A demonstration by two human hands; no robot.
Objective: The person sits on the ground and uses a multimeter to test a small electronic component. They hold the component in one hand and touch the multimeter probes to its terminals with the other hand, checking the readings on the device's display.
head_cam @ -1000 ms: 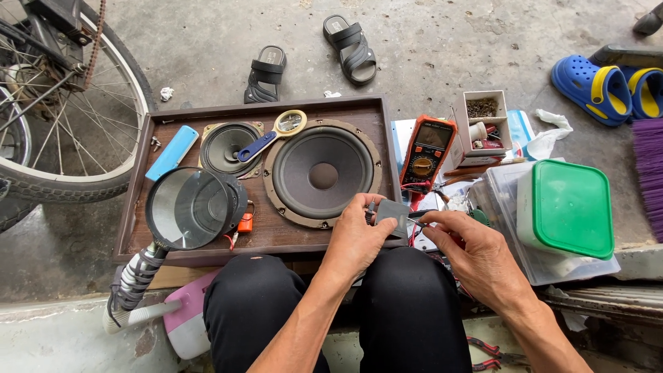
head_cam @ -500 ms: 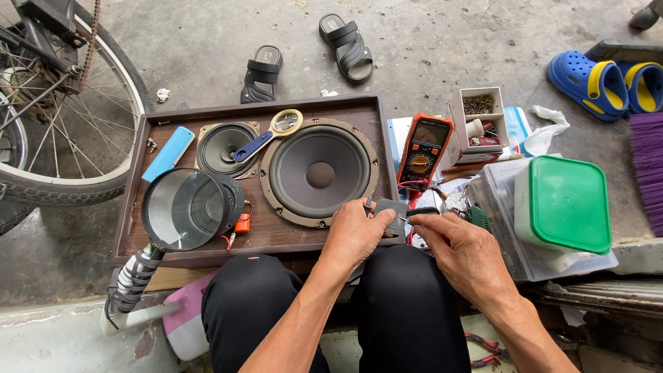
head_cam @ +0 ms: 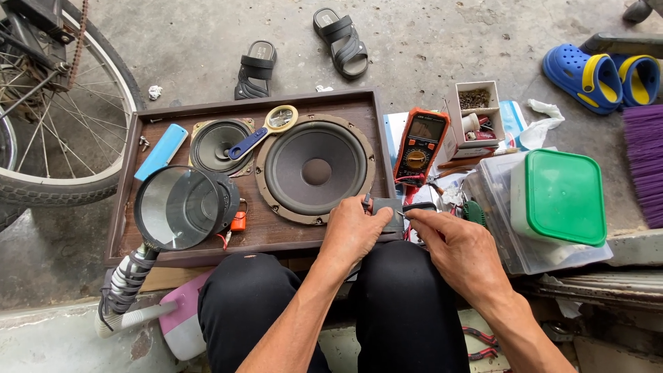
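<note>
1. The small dark grey block (head_cam: 388,211) is flat and roughly rectangular. It sits at the front right corner of the wooden speaker panel (head_cam: 248,235), just right of the big speaker cone (head_cam: 315,170).
2. The left hand (head_cam: 353,231) pinches its left edge with thumb and forefinger, holding it about level.
3. The right hand (head_cam: 459,252) touches its right lower edge, fingertips pressed against a thin metal pin (head_cam: 400,215) there.
4. A red part (head_cam: 367,204) shows at its left end.
</note>
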